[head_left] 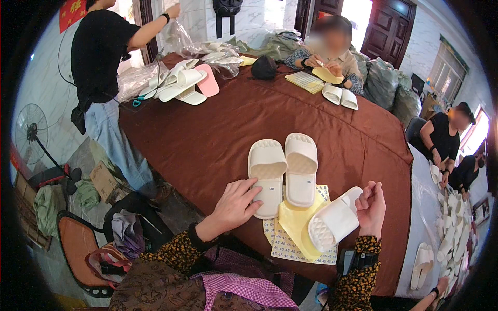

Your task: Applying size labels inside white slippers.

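Two cream slippers, a left one and a right one, lie side by side on the brown cloth, toes pointing away from me. Each has a small printed label on its insole. My left hand rests with fingers extended on the left slipper's heel edge. A third cream slipper lies tilted across the label sheets, its toe toward me. Beside its heel, my right hand is raised with the fingers curled together; anything pinched in them is too small to make out. Under the slippers are a yellow sheet and a printed label sheet.
The brown cloth covers the table. Slippers and a pink sole are piled far left. Across the table, a seated person handles yellow paper beside a slipper pair. More slippers cover the right-hand table.
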Motion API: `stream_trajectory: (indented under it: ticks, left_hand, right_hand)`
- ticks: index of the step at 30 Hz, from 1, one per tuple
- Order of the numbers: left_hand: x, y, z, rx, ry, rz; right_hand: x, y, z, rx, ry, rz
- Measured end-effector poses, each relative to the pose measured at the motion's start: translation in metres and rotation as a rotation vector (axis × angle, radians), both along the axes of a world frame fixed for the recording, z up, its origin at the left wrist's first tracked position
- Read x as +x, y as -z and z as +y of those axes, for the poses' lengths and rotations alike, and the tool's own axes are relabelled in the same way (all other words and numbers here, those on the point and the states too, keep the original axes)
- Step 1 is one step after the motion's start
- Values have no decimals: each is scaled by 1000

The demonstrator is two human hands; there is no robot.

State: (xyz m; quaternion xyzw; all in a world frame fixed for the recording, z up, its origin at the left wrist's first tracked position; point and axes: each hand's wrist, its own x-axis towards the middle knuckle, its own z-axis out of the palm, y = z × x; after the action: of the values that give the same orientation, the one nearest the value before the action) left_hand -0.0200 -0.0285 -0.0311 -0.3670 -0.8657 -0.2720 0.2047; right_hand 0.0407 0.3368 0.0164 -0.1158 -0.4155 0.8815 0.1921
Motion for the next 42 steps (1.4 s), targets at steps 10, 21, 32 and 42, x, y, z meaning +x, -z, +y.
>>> stream_trajectory:
  ticks: [10,21,32,42]
  left_hand:
    - [-1,0,0,-8,-4,-21]
    - [1,-4,0,-21,-6,-64]
    - [0,-4,-1,6,4,-71]
    - [3,1,-6,17,-7,-91]
  right_hand:
    - [0,3,4,-9,-47,43]
    - [-1,-1,-1,-6,-8,9]
    - [2,-4,-3,6,16,6]
    - [0,1,-2,-1,-26,23]
